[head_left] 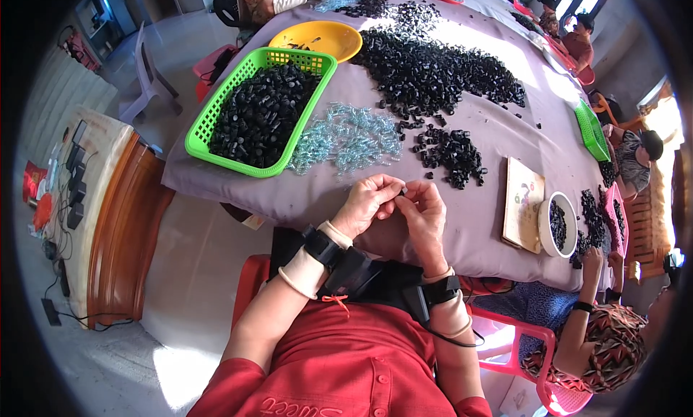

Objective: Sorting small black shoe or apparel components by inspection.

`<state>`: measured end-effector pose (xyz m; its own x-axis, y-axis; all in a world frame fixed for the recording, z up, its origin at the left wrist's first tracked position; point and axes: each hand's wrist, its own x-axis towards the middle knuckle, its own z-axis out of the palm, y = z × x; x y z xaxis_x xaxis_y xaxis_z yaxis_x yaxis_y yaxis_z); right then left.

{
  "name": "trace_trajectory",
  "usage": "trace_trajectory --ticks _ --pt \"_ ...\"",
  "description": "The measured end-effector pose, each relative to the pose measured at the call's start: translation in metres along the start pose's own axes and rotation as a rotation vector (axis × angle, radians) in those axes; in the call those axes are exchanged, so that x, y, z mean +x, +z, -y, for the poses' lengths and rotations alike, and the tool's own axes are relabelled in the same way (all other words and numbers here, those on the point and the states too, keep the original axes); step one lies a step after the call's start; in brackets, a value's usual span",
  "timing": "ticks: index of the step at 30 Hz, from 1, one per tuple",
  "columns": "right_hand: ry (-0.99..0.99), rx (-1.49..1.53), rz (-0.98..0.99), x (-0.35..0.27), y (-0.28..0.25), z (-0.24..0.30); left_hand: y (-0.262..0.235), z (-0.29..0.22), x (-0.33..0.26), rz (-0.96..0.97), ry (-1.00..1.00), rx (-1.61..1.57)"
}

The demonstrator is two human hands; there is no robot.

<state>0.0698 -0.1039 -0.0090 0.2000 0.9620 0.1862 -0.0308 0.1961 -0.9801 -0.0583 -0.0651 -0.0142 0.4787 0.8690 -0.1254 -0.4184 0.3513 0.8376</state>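
Left hand (pixel 363 204) and right hand (pixel 427 209) meet fingertip to fingertip, pinching a tiny dark piece (pixel 403 191) (its exact shape is hidden) over the cloth's (pixel 476 226) near side. Beyond, on that wrinkled mauve fabric, lie glossy, stubby black pieces (pixel 451 157) and glassy bluish bits (pixel 346 139). Leftward, a latticed green plastic basket (pixel 232 165) brims with black pieces; behind sits a smooth, round yellow bowl (pixel 328 40).
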Motion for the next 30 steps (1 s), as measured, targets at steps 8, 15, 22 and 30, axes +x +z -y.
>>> trace_trajectory --ticks 8,15,22,30 --pt "0.101 -0.137 0.000 0.003 -0.013 0.010 -0.003 -0.004 -0.001 0.068 -0.054 0.014" --pt "-0.178 -0.619 -0.111 0.012 -0.042 0.008 -0.003 0.000 0.001 -0.011 -0.042 -0.173" --pt "-0.259 -1.043 0.026 0.012 -0.033 0.010 -0.003 0.003 0.002 0.003 -0.017 -0.147" --pt "0.157 -0.256 0.028 0.004 -0.031 0.002 -0.002 0.003 -0.001 -0.003 0.019 -0.133"
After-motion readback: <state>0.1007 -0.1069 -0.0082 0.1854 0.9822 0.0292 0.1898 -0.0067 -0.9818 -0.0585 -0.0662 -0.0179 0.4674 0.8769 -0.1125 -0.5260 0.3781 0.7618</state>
